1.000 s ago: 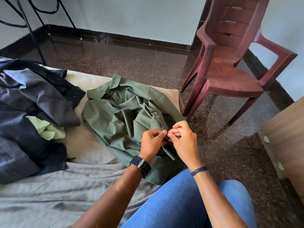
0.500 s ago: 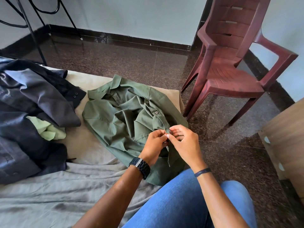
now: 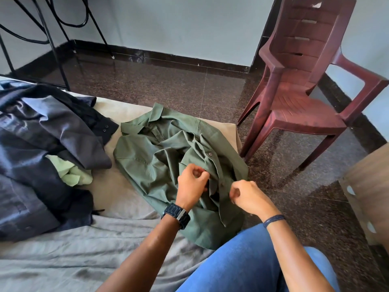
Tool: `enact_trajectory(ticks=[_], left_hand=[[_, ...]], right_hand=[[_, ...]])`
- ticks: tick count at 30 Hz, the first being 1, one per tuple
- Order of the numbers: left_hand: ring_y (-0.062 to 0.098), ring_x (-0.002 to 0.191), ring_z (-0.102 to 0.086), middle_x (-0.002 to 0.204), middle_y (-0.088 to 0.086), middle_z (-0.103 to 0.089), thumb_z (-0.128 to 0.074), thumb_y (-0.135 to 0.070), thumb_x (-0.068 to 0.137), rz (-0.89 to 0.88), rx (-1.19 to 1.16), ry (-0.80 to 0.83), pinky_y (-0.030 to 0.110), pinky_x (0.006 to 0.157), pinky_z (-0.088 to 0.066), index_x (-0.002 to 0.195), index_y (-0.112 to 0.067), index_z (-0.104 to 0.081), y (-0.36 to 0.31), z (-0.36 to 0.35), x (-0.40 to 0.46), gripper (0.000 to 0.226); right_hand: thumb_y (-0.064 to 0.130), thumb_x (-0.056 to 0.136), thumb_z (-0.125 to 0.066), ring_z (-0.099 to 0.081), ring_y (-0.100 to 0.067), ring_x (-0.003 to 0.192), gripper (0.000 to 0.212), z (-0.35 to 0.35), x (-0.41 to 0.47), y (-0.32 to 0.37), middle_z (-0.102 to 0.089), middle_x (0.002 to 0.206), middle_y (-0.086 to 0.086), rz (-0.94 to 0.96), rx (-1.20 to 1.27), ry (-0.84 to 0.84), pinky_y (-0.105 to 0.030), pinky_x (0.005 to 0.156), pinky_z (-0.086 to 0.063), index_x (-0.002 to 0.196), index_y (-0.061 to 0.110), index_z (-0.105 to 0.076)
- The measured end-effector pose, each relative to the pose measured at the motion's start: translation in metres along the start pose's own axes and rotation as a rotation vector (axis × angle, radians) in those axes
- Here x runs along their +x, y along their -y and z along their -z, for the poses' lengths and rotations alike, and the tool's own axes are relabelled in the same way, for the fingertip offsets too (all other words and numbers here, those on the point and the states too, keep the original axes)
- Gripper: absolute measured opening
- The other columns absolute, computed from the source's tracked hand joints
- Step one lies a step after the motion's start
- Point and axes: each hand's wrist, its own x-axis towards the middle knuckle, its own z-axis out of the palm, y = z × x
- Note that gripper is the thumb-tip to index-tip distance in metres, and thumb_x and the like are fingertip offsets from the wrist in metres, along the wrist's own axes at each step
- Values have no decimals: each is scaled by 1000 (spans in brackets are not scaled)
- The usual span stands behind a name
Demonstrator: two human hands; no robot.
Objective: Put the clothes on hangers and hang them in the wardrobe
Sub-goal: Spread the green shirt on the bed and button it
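Observation:
A dark green shirt [image 3: 160,163] lies crumpled on the bed, collar toward the far edge, its button placket running down between my hands. My left hand [image 3: 192,183], with a black watch on the wrist, has its fingers curled and pinches the left front edge by the placket. On the other side of the placket, a short way off, my right hand [image 3: 247,196] is curled on the right front edge. No hanger is in view.
A pile of dark navy clothes [image 3: 42,157] with a light green garment [image 3: 71,172] tucked in it lies on the bed at left. A maroon plastic chair [image 3: 299,98] stands on the dark floor at right. A wooden furniture panel [image 3: 370,192] is at the far right.
My hands, which were pressed together on the placket, have come apart sideways. The shirt front between them has loosened.

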Motion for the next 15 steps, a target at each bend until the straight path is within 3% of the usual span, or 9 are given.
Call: enact_trajectory(ticks=[2, 5, 7, 9, 11, 13, 15], left_hand=[[19, 77, -62, 86, 1, -61, -60, -13, 83, -141, 110, -122, 34, 72, -55, 87, -17, -56, -3, 16, 16, 7], [23, 104, -54, 115, 6, -52, -58, -13, 85, -278, 334, -203, 34, 94, -45, 115, -11, -54, -8, 36, 52, 30], [33, 126, -38, 137, 15, -38, -58, -18, 85, -242, 594, -181, 40, 107, -34, 136, -14, -42, -9, 48, 78, 54], [36, 142, -16, 153, 18, -16, -59, -28, 84, -153, 885, -88, 48, 115, -20, 149, -22, -23, -6, 59, 104, 75], [36, 146, 1, 159, 14, 1, -59, -35, 85, -79, 1079, 34, 56, 116, -8, 151, -29, -16, 1, 68, 124, 79], [36, 146, -1, 158, 13, -5, -57, -36, 87, -69, 1238, 139, 59, 114, -5, 146, -29, -31, 10, 74, 135, 65], [35, 140, -25, 146, 12, -34, -55, -31, 87, -110, 1318, 203, 56, 114, -15, 135, -25, -46, 21, 80, 136, 49]], right_hand=[[11, 84, -54, -62, -25, 84, 25, 12, 8, 5, -61, 101, -7, -48, -38, 42, -40, 78, -54, 68, 29, -59], [17, 90, -54, -60, -24, 91, 14, 31, 24, 33, -62, 95, -3, 44, 95, -192, -37, 79, -51, 81, 25, -61], [22, 91, -58, -58, -22, 94, 6, 38, 41, 61, -60, 97, -2, 196, 183, -367, -36, 85, -48, 95, 19, -62], [26, 90, -60, -54, -21, 101, 20, 40, 63, 88, -54, 108, -3, 330, 159, -387, -33, 88, -42, 108, 17, -60], [28, 88, -62, -49, -23, 112, 33, 38, 89, 111, -47, 121, -5, 397, 55, -335, -36, 94, -40, 120, 19, -56], [27, 86, -63, -40, -28, 126, 49, 34, 112, 125, -36, 139, -8, 399, -107, -246, -43, 103, -37, 133, 24, -48], [14, 86, -59, -36, -32, 132, 59, 28, 129, 130, -27, 148, -10, 411, -239, -97, -44, 104, -38, 141, 26, -40]])
